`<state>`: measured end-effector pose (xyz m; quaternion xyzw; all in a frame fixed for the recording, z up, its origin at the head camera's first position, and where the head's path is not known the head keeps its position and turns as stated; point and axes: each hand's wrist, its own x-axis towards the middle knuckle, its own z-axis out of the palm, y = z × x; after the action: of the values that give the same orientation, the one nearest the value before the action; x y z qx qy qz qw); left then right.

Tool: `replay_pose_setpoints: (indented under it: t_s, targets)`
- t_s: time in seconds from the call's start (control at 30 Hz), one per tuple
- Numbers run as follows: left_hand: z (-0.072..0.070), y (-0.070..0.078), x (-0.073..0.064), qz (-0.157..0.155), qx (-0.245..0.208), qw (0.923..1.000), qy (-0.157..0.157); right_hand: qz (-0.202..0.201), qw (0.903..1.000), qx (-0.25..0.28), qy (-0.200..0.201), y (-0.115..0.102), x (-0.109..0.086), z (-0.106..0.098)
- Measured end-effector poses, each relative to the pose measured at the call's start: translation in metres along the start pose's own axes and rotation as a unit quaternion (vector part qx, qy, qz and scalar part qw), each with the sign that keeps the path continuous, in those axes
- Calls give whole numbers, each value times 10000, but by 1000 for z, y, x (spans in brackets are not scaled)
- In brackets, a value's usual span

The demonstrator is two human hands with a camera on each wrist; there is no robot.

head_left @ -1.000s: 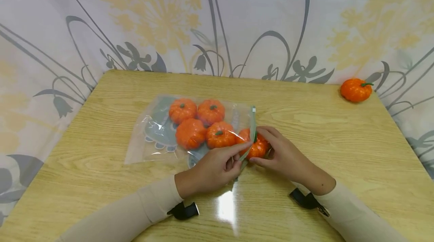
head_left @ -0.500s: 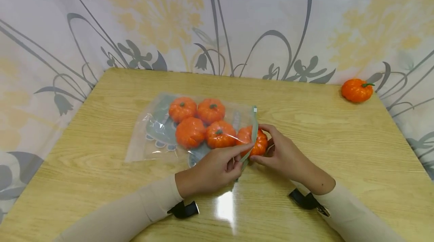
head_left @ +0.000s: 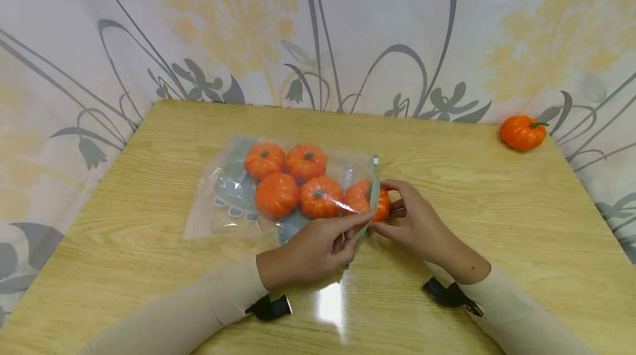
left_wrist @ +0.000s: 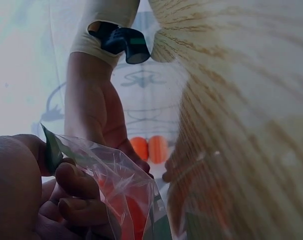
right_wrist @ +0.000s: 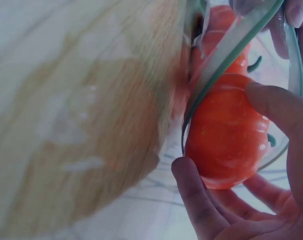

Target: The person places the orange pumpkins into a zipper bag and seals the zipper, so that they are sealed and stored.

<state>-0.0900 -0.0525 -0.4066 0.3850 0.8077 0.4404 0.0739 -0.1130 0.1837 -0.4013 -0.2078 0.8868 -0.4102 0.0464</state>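
A clear zip bag (head_left: 203, 222) with a green zip edge lies on its side, its mouth facing right. Several small orange pumpkins (head_left: 277, 196) with green stems are inside it. My left hand (head_left: 313, 247) pinches the near side of the mouth between thumb and fingers, as the left wrist view also shows. My right hand (head_left: 422, 222) curls its fingers round one more pumpkin (right_wrist: 226, 135), which sits across the mouth, partly under the film. In the right wrist view its thumb rests on top and a fingertip touches its lower side.
Another orange pumpkin (head_left: 523, 133) stands at the far right corner of the wood-grain table (head_left: 447, 162). A patterned cloth (head_left: 348, 29) hangs behind and beside the table. Black wrist cameras are strapped at both sleeves.
My right hand has pushed its pumpkin a little left, farther into the bag mouth. The pumpkins inside have shifted slightly left. My left hand keeps its pinch on the edge.
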Motion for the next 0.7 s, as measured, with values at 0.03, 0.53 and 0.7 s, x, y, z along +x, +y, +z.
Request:
replay_pose_setpoints:
  t_s: [0.03, 0.53, 0.7]
  targets:
    - [0, 0, 0, -4, -6, 10000, -24, 44, 10000, 60, -20, 0, 0, 0]
    - [1, 0, 0, 186, 60, 9998, 40, -57, 9994, 347, 71, 4, 0, 1]
    - [0, 1, 0, 178, 50, 9998, 43, -206, 9989, 414, 124, 5, 0, 1]
